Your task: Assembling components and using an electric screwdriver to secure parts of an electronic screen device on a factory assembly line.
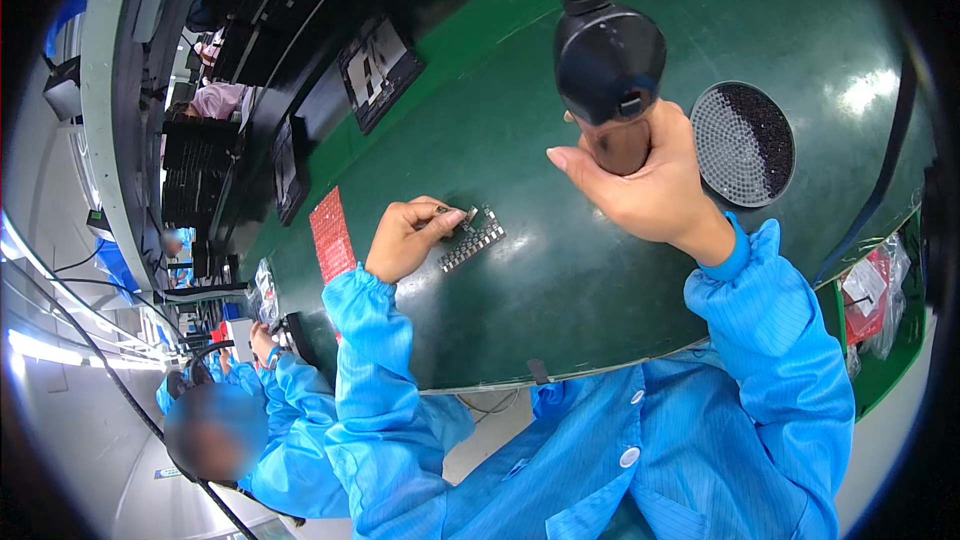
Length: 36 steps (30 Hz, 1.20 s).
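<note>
My right hand (640, 180) is wrapped round the lower part of a black electric screwdriver (610, 60), which hangs from a ribbed black cord. Its tip is hidden behind the hand. To the left, my left hand (410, 235) pinches the upper left corner of a small circuit board (475, 245), thumb and fingers closed together. A row of silver parts runs along the board's near edge. Whether a separate small piece sits between those fingertips is too small to tell. Right of the screwdriver stands a round grey dimpled tray (735, 145), its right half covered with tiny black screws.
A red bubble-wrap sheet (332, 230) lies left of my left hand on the green table (560, 300). Farther back is a black tray (378, 72) with white pieces. A green bin (885, 340) with plastic bags stands at right. A co-worker (285, 420) sits at left.
</note>
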Tool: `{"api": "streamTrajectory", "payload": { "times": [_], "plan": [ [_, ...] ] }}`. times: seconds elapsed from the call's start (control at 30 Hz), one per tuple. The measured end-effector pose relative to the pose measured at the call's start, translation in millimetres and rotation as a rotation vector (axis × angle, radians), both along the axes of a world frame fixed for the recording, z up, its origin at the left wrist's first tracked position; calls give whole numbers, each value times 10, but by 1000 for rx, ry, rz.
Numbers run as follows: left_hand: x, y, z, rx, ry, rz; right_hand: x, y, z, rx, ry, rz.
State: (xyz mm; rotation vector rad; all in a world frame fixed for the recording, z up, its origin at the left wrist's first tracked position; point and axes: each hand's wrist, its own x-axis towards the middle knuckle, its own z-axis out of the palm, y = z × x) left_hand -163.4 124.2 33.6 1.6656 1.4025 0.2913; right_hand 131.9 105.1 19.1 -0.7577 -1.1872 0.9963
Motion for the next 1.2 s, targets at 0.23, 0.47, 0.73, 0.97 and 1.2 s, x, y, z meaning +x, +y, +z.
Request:
{"api": "streamTrajectory", "payload": {
  "times": [0.23,0.47,0.73,0.97,1.2],
  "plan": [
    [44,31,13,194,38,45,59,14,52,38,-63,-32],
    [648,-154,89,108,-280,49,66,11,50,-13,-14,172],
    [1135,-254,234,127,-295,-49,53,-30,77,-85,-101,339],
    [1283,-395,313,124,-525,92,38,3,32,-2,-81,220],
    [1199,-397,145,335,-446,180,5,14,28,-42,50,206]
  ]
}}
